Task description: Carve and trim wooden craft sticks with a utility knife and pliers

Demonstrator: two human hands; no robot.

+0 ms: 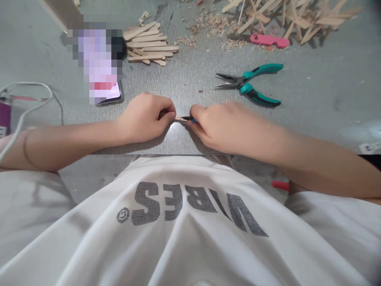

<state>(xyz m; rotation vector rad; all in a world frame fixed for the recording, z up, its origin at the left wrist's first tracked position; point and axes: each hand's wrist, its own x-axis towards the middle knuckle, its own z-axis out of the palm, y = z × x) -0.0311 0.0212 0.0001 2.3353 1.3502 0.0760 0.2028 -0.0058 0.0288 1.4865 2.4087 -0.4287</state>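
Note:
My left hand [149, 117] pinches a small wooden stick [179, 118] between thumb and fingers close to the table's front edge. Most of that stick is hidden by the fingers. Facing it from the right, my right hand [218, 121] is closed around a slim tool [187, 117] with a dark tip and a bit of blue; its kind is covered by the hand. The tool's tip meets the stick between both hands. Beyond my right hand lie long-nose pliers [242, 82] with teal and black handles, their jaws apart.
Flat wooden craft sticks [153, 43] lie piled behind my left hand, beside a phone [114, 95]. Wood shavings [212, 24], a pink-handled cutter knife [269, 40] and joined stick pieces [297, 18] are at the back right. A white cable [50, 93] loops at left.

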